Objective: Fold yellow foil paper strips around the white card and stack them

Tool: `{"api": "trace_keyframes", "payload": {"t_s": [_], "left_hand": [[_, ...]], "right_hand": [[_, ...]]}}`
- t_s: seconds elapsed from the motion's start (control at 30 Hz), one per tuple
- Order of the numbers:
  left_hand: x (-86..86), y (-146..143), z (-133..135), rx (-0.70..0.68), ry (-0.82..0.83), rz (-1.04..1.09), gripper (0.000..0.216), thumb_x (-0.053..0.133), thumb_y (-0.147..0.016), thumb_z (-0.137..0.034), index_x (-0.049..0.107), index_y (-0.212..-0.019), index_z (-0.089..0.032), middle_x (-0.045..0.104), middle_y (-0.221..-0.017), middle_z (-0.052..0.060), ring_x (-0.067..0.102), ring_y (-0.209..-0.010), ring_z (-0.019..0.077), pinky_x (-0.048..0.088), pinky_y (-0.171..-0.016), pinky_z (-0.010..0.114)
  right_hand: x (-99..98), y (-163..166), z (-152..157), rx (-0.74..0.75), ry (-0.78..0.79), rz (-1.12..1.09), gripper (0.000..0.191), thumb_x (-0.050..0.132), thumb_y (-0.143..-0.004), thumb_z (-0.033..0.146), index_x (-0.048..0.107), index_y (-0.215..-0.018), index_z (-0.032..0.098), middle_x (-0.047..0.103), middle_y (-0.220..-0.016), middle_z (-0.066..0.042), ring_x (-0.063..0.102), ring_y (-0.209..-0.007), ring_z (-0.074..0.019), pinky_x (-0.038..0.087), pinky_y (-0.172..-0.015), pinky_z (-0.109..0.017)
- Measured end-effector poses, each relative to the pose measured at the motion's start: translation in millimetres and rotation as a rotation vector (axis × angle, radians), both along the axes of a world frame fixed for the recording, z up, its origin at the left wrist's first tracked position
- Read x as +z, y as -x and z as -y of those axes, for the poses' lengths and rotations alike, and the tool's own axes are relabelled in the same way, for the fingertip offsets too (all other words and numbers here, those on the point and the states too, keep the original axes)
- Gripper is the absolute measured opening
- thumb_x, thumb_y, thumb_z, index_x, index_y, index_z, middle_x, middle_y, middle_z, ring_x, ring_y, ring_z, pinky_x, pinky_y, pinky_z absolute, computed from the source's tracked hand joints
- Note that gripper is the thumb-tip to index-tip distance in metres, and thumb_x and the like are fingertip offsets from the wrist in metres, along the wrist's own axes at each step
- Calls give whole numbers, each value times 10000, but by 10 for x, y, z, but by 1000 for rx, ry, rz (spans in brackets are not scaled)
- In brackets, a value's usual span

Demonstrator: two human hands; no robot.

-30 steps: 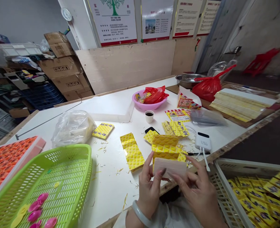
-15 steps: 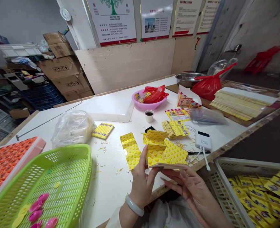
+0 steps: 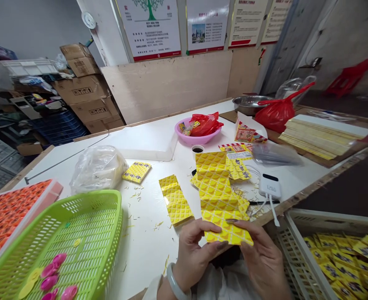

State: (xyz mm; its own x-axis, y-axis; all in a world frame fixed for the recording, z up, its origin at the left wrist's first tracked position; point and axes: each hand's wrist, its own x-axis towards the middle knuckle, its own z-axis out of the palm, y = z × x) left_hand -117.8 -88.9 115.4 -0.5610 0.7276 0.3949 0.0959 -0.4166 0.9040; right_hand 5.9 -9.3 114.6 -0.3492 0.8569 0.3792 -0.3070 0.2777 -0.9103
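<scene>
A creased yellow patterned card sheet (image 3: 218,196) stands tilted up between my hands, its fold lines running across it. My left hand (image 3: 196,246), with a pale bangle at the wrist, pinches the sheet's lower left edge between thumb and fingers. On the lower right edge, my right hand (image 3: 259,250) grips it the same way. Left of the sheet lies a stack of yellow folded cards (image 3: 175,200) on the white table (image 3: 143,241). Behind the raised sheet, more yellow cards (image 3: 238,168) are partly hidden.
A green basket (image 3: 117,216) with pink and yellow plastic pieces stands at left, beside an orange-filled tray (image 3: 57,189). A cup of dark liquid (image 3: 197,150), pink bowl (image 3: 199,139) and power bank (image 3: 269,185) are on the table. At right, a crate (image 3: 292,233) holds yellow packets.
The yellow sheet has swung from nearly flat, edge-on, to raised with its patterned face showing. Both hands have shifted slightly down, and my right fingers now pinch its right edge.
</scene>
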Motion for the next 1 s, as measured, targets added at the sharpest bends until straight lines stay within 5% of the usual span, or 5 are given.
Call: {"api": "trace_keyframes", "payload": {"t_s": [0.17, 0.37, 0.57, 0.8, 1.0], "left_hand": [[-23, -32, 24, 2, -6, -20, 183, 765, -787, -224, 729, -956, -286, 745, -853, -31, 667, -777, 97, 511, -734, 149], [-46, 85, 29, -2, -38, -60, 305, 871, -618, -437, 763, -833, -251, 741, -718, -26, 653, -650, 123, 491, -641, 184], [-64, -51, -40, 158, -33, 87, 364, 785, -649, -587, 711, -713, -237, 687, -623, -30, 609, -592, 134, 474, -581, 216], [-165, -310, -118, 338, -86, 165, 361, 682, -847, -395, 554, -569, -203, 564, -555, -38, 513, -535, 117, 432, -540, 240], [-78, 16, -158, 449, -125, 59, 379, 645, -844, -503, 560, -613, -215, 568, -629, -7, 521, -613, 151, 429, -603, 285]], "right_hand": [[-8, -9, 4, -13, -93, 83, 176, 680, -867, 345, 728, -1037, 338, 775, -975, 25, 748, -859, -81, 524, -781, -58], [-38, -137, -83, 155, -207, 142, 261, 745, -802, 282, 733, -1049, 365, 794, -950, 25, 762, -823, -130, 574, -756, -124], [-35, -46, 24, 29, -25, 85, 101, 775, -770, 354, 771, -869, 338, 785, -813, 9, 750, -744, -147, 593, -732, -166], [-183, 72, 141, -26, 145, 52, 238, 719, -824, 398, 625, -675, 238, 621, -616, 43, 596, -569, -82, 514, -586, -144], [53, 462, -29, 117, 72, 60, 268, 734, -798, 430, 623, -637, 246, 606, -611, 39, 558, -588, -98, 480, -581, -181]]}}
